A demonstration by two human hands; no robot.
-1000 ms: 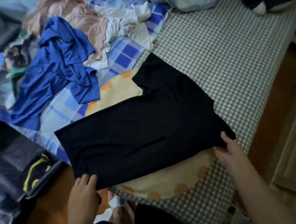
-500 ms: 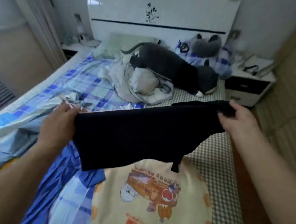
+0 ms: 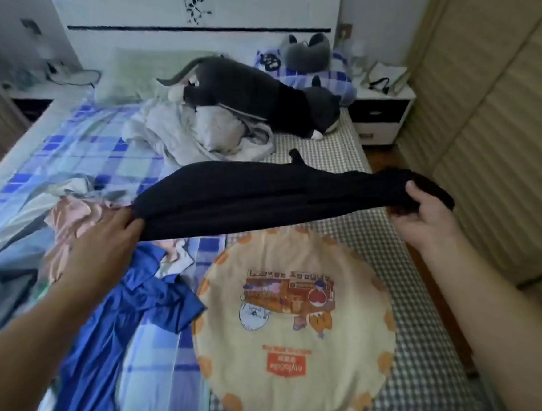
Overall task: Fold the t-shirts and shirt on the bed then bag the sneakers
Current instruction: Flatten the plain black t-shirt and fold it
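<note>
Since half a second ago, both hands have swung the black t-shirt (image 3: 262, 196) forward and flatter, so it now stretches almost level in the air above the bed (image 3: 340, 155), over a round cream cushion (image 3: 291, 326). Left hand (image 3: 105, 245) pinches one end with curled fingers; right hand (image 3: 423, 207) grips the other end, fingers wrapped round bunched cloth. It looks light, soft and limp, sagging between grips, so holding both corners should keep it spread. A blue shirt (image 3: 117, 318) and pink garment (image 3: 71, 219) lie crumpled on the left.
</note>
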